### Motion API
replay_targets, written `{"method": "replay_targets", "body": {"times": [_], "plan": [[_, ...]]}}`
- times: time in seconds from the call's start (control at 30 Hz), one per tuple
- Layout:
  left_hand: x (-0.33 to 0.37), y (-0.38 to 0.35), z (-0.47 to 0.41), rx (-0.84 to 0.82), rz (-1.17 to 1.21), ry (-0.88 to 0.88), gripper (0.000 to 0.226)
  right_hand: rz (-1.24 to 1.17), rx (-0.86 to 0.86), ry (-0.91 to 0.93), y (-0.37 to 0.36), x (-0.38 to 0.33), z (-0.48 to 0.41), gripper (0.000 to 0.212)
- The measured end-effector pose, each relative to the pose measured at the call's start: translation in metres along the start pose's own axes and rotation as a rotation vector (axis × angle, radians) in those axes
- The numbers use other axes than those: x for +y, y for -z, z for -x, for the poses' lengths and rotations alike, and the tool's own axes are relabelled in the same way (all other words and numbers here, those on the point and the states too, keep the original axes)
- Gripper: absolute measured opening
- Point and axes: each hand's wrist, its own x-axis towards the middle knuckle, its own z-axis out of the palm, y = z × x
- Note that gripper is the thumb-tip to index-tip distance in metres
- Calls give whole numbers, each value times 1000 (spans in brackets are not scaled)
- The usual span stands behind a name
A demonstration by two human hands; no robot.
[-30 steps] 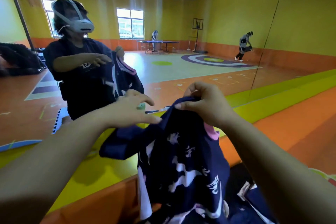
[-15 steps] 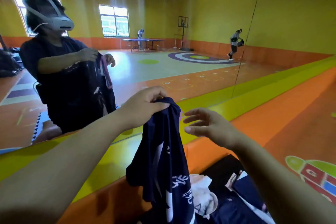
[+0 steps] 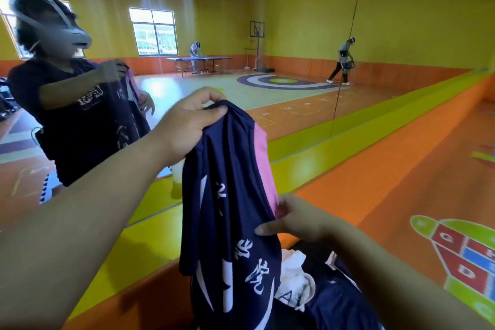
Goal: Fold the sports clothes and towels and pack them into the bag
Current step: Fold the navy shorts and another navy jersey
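the left hand (image 3: 187, 128) is pinched shut on the top edge of a navy blue sports jersey with white lettering and a pink side panel (image 3: 230, 209), holding it up so that it hangs in a narrow, bunched column in front of a mirrored wall (image 3: 294, 88). the right hand (image 3: 297, 220) sits lower, thumb and fingers closing on the pink-edged side of the cloth at mid-height. below, on the orange floor (image 3: 388, 182), lies a crumpled white towel or garment (image 3: 294, 281) touching more dark blue clothing (image 3: 340, 303); no bag can be made out with certainty.

to do this step well, judged from the hang of the cloth: the jersey should be opened flat before any fold, so the right hand would best run along the edge to a matching corner or shoulder, both hands then drawing apart at equal height. the thin, slippery-looking fabric will likely collapse unless kept taut.

compared with half a second ago, the right hand, then open and clear of the cloth at upper height, has dropped and taken the pink edge, which is now turned into view; the left hand keeps its grip at the top.
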Motion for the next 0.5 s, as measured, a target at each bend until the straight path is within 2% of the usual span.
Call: {"method": "replay_targets", "body": {"times": [0.07,0.13,0.33,0.4,0.5], "plan": [[-2,12,-3,79,-27,-22,21,253,49,-4,8,4,5,24],[-7,24,-5,140,-79,-16,21,412,173,-22,18,6,12,24],[-24,49,-3,169,-238,125,21,557,544,-24,52,-6,33,27],[-25,48,-1,152,-272,187,24,559,633,-34,60,-15,37,42],[-27,41,1,111,-335,216,24,482,739,-14,69,-31,42,36]]}}
